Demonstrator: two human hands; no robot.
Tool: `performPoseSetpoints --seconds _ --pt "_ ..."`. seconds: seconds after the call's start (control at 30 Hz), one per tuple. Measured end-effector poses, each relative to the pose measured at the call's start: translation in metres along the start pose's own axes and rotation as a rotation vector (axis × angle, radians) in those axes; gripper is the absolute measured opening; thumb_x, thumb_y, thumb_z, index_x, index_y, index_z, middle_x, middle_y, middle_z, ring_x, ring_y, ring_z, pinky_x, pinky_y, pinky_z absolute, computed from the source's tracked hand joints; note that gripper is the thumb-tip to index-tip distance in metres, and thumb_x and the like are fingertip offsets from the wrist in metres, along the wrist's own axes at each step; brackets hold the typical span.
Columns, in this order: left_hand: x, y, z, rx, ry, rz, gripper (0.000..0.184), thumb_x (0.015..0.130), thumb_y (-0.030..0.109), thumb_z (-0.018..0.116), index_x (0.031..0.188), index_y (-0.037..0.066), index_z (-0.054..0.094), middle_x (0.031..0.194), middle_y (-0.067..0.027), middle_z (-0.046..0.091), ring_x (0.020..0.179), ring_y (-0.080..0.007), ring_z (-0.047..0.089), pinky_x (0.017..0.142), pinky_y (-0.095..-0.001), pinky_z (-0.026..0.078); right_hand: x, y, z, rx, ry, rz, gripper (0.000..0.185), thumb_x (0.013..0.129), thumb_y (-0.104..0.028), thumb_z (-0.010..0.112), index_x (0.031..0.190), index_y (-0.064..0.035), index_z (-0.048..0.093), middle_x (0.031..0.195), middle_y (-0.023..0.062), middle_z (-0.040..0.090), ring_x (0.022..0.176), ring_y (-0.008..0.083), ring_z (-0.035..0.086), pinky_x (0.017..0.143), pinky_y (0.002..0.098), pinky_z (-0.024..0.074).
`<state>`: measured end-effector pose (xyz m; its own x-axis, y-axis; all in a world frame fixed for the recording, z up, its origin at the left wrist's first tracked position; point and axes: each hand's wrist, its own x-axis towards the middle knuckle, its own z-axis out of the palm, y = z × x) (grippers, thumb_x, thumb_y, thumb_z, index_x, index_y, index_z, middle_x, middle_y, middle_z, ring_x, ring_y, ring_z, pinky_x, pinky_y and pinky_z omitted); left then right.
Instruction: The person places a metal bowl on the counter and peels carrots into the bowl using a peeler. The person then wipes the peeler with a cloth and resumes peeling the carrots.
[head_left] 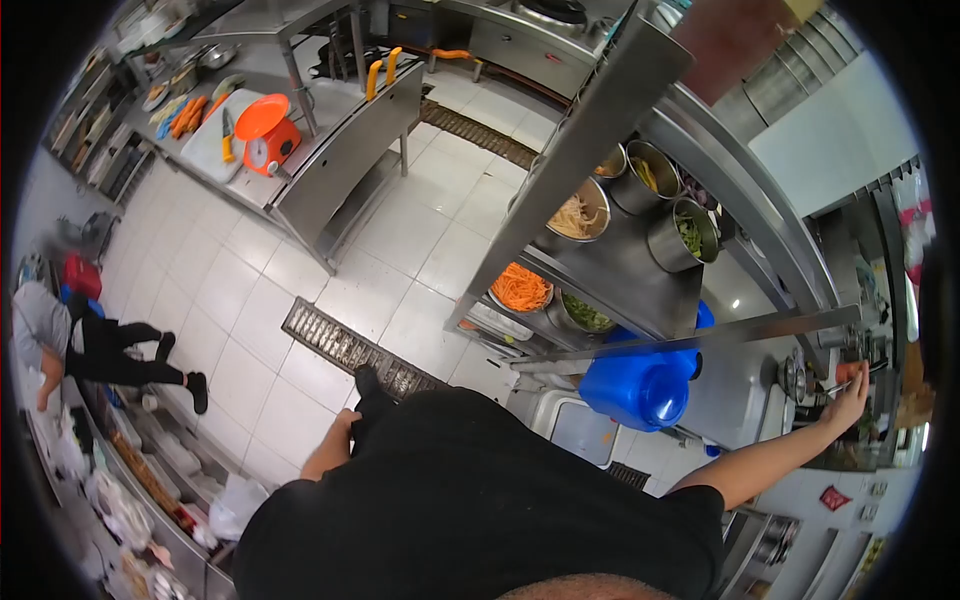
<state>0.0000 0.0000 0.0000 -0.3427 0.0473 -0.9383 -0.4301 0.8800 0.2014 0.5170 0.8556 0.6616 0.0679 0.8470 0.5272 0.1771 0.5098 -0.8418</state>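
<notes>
Reddish object (848, 371), too small to identify, sits at the fingertips of my right hand (849, 402), stretched far to my right beside a shiny, rounded metal bowl (793, 376). Whether that grip is firm or loose, I cannot tell. My left hand (346, 421) is low by my dark trouser leg (374, 412), its fingers too unclear to read. A weak hold at full reach could, I judge, let the object slip or knock the bowl. Nearby, a smooth blue plastic container (645, 390) bulges below stringy orange shreds (521, 288).
</notes>
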Motion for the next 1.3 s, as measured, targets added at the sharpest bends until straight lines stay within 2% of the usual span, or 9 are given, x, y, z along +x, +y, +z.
performPoseSetpoints --seconds 0.17,0.23,0.4,0.53,0.7,0.77,0.97,1.1,1.3 --pt "0.040 -0.024 -0.064 0.044 -0.146 -0.064 0.034 0.096 0.027 0.063 0.118 0.003 0.071 0.103 -0.0176 0.074 0.091 -0.0330 0.074 0.070 -0.0547 0.062 -0.193 -0.113 0.068 0.244 0.352 -0.279 0.030 0.107 -0.006 0.062 0.136 0.0004 0.065 0.125 0.0143 0.070 0.097 0.0192 0.065 0.078 0.0327 0.0557" --pt "0.057 -0.034 -0.138 0.189 -0.138 0.164 0.032 0.099 0.029 0.062 0.117 0.004 0.070 0.102 -0.0160 0.071 0.093 -0.0321 0.072 0.072 -0.0545 0.061 -0.271 -0.163 0.122 0.487 0.308 -0.427 0.022 0.105 0.000 0.059 0.126 0.0025 0.065 0.119 0.0175 0.070 0.086 0.0198 0.061 0.064 0.0319 0.0499" --pt "0.053 -0.026 -0.261 -0.320 0.013 0.253 0.037 0.099 0.033 0.061 0.126 0.008 0.061 0.112 -0.0112 0.067 0.103 -0.0270 0.068 0.079 -0.0489 0.058 -0.399 -0.304 0.306 0.655 0.369 -0.660 0.019 0.106 0.003 0.049 0.119 0.0014 0.064 0.116 0.0215 0.067 0.071 0.0191 0.051 0.052 0.0289 0.0378" --pt "0.032 -0.024 -0.333 -0.586 0.122 0.319 0.040 0.100 0.034 0.063 0.129 0.006 0.062 0.119 -0.0110 0.067 0.108 -0.0278 0.067 0.086 -0.0481 0.058 -0.462 -0.353 0.425 0.732 -0.322 -0.758 0.034 0.105 0.004 0.051 0.137 -0.0019 0.061 0.120 0.0245 0.065 0.068 0.0139 0.047 0.053 0.0236 0.0370" --pt "0.027 -0.043 -0.398 -0.761 0.080 0.280 0.044 0.100 0.031 0.064 0.137 0.007 0.058 0.135 -0.0113 0.062 0.118 -0.0306 0.065 0.096 -0.0524 0.058 -0.537 -0.403 0.567 0.639 -0.664 -0.559 0.068 0.105 -0.002 0.056 0.167 -0.0108 0.032 0.121 0.0175 0.063 0.066 0.0055 0.044 0.055 0.0181 0.0349" --pt "0.033 -0.045 -0.406 -0.814 0.063 0.280 0.045 0.100 0.031 0.065 0.137 0.007 0.058 0.134 -0.0113 0.062 0.120 -0.0310 0.065 0.097 -0.0528 0.058 -0.564 -0.427 0.614 0.586 -0.762 -0.454 0.086 0.102 -0.014 0.065 0.172 -0.0082 0.016 0.104 0.0080 0.064 0.061 0.0014 0.041 0.053 0.0157 0.0308" --pt "0.067 -0.062 -0.421 -0.808 0.059 0.159 0.052 0.101 0.034 0.063 0.143 0.006 0.055 0.140 -0.0142 0.062 0.121 -0.0329 0.065 0.095 -0.0527 0.058 -0.586 -0.408 0.742 0.589 -1.297 -0.380 0.048 0.096 -0.013 0.070 0.139 0.0085 0.063 0.104 0.0058 0.066 0.082 0.0076 0.054 0.071 0.0217 0.0403" --pt "0.072 -0.099 -0.443 -0.455 0.047 0.024 0.060 0.101 0.040 0.065 0.150 0.006 0.053 0.145 -0.0155 0.061 0.125 -0.0326 0.063 0.096 -0.0528 0.057 -0.608 -0.415 0.835 0.451 -1.696 -0.319 0.043 0.094 -0.009 0.071 0.133 0.0067 0.067 0.103 0.0056 0.068 0.083 0.0086 0.057 0.072 0.0232 0.0430" --pt "0.054 -0.150 -0.481 -0.588 0.124 -0.128 0.062 0.102 0.043 0.064 0.151 0.007 0.052 0.146 -0.0153 0.060 0.128 -0.0322 0.062 0.099 -0.0519 0.055 -0.720 -0.441 1.000 0.512 -2.218 -0.350 0.039 0.102 -0.016 0.069 0.136 0.0021 0.067 0.112 0.0108 0.074 0.093 0.0156 0.067 0.081 0.0308 0.0525"
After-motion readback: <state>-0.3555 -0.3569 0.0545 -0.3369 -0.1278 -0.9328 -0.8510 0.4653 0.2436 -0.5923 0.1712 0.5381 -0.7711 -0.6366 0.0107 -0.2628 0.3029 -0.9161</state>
